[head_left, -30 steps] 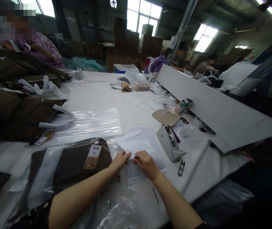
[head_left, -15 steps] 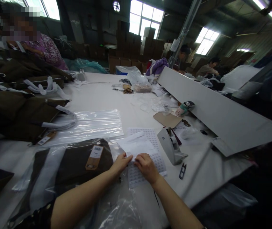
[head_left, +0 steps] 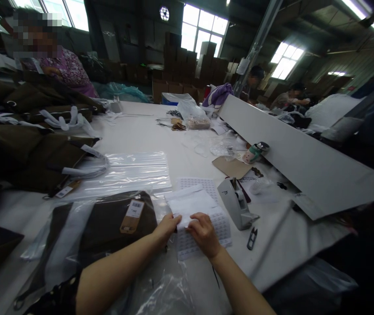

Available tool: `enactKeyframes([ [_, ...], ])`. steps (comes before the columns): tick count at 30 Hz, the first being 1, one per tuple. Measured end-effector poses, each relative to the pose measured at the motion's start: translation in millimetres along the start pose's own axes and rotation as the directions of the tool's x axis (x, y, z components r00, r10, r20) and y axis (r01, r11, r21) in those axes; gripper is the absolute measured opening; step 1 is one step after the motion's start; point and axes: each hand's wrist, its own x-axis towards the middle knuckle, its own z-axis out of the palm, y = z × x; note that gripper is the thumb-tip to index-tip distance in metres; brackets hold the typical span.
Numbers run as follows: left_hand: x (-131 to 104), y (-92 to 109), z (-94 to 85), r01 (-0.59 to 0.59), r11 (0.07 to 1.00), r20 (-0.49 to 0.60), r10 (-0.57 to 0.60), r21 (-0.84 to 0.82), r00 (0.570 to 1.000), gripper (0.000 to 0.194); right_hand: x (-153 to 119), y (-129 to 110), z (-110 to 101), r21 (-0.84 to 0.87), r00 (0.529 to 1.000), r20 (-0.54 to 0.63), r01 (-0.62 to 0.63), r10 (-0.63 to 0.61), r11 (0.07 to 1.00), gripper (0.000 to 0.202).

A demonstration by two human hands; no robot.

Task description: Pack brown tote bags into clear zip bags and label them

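My left hand (head_left: 168, 225) pinches the near left corner of a white paper (head_left: 190, 202) between thumb and fingers. Close beside it, my right hand (head_left: 203, 232) has bent fingers at the paper's near edge; whether they grip anything is too small to tell. Under the paper lies a printed label sheet (head_left: 221, 223). To the left, a dark bag (head_left: 104, 232) in clear plastic carries a brown tag (head_left: 132, 215) with a barcode sticker. A tape dispenser (head_left: 236, 203) stands right of the sheet, with small thread snips (head_left: 252, 239) nearer me.
Clear plastic sleeves (head_left: 134, 170) lie behind the bagged item. Dark bags (head_left: 26, 157) are heaped at the left. A bottle (head_left: 255, 152) stands near a long white board (head_left: 298, 153). A person (head_left: 72, 72) is at the back left.
My right fingers have shifted slightly and loosened from their closer pinch beside my left hand. The paper sits a little differently, and the whole view has shifted slightly.
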Motion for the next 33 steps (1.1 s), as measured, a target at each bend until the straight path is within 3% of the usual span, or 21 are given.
enactKeyframes([
  [3, -10.9, 10.8, -6.9, -0.065, 0.991, -0.012, 0.067, 0.12, 0.998, 0.045, 9.3, -10.8, -6.1, 0.215, 0.957, -0.038, -0.273, 0.287, 0.938, 0.014],
  [6, -50.0, 29.0, -28.8, -0.236, 0.938, -0.003, 0.245, 0.253, 0.97, 0.044, 28.4, -27.8, -12.6, 0.457, 0.843, 0.115, -0.515, 0.526, 0.725, 0.023],
  [8, -89.3, 39.4, -52.5, -0.458, 0.764, 0.138, 0.448, 0.454, 0.883, 0.035, 45.8, -43.1, -13.7, 0.547, 0.805, 0.251, -0.577, 0.538, 0.607, 0.026],
  [10, -130.6, 44.2, -82.5, -0.621, 0.439, 0.302, 0.601, 0.65, 0.74, 0.026, 67.1, -63.6, -9.5, 0.577, 0.808, 0.355, -0.585, 0.47, 0.57, 0.028],
  [12, -165.4, 41.6, -117.4, -0.595, 0.176, 0.31, 0.719, 0.784, 0.622, 0.025, 92.9, -90.6, 1.7, 0.573, 0.821, 0.438, -0.569, 0.367, 0.59, 0.028],
  [13, -178.4, 37.8, -135.6, -0.527, 0.112, 0.259, 0.774, 0.843, 0.578, 0.026, 107.5, -106.4, 10.4, 0.561, 0.822, 0.478, -0.557, 0.31, 0.612, 0.027],
  [15, -194.5, 26.5, -169.8, -0.344, 0.084, 0.117, 0.845, 0.935, 0.523, 0.029, 139.0, -141.0, 35.1, 0.518, 0.807, 0.554, -0.527, 0.206, 0.674, 0.026],
  [17, -199.1, 12.8, -196.6, -0.191, 0.107, 0.01, 0.852, 0.976, 0.524, 0.033, 171.2, -176.0, 68.4, 0.427, 0.761, 0.639, -0.472, 0.112, 0.772, 0.023],
  [19, -197.2, -0.6, -213.2, -0.122, 0.109, -0.024, 0.832, 0.987, 0.554, 0.036, 200.0, -206.9, 106.8, 0.262, 0.682, 0.729, -0.355, 0.057, 0.898, 0.019],
  [21, -194.1, -11.0, -220.7, -0.113, 0.102, -0.018, 0.814, 0.988, 0.581, 0.04, 221.7, -230.2, 144.4, 0.092, 0.609, 0.791, -0.215, 0.06, 0.972, 0.016],
  [24, -193.1, -18.4, -224.0, -0.124, 0.133, -0.032, 0.797, 0.983, 0.603, 0.045, 238.7, -247.5, 188.6, -0.043, 0.568, 0.817, -0.119, 0.104, 0.992, 0.012],
  [28, -197.2, -18.4, -228.8, -0.153, 0.189, -0.05, 0.772, 0.97, 0.634, 0.047, 241.9, -247.5, 217.5, -0.131, 0.535, 0.83, -0.083, 0.155, 0.988, 0.01],
  [33, -196.7, -19.4, -235.0, -0.198, 0.222, -0.043, 0.761, 0.955, 0.648, 0.048, 237.1, -243.7, 228.5, -0.197, 0.522, 0.829, -0.063, 0.201, 0.978, 0.015],
])
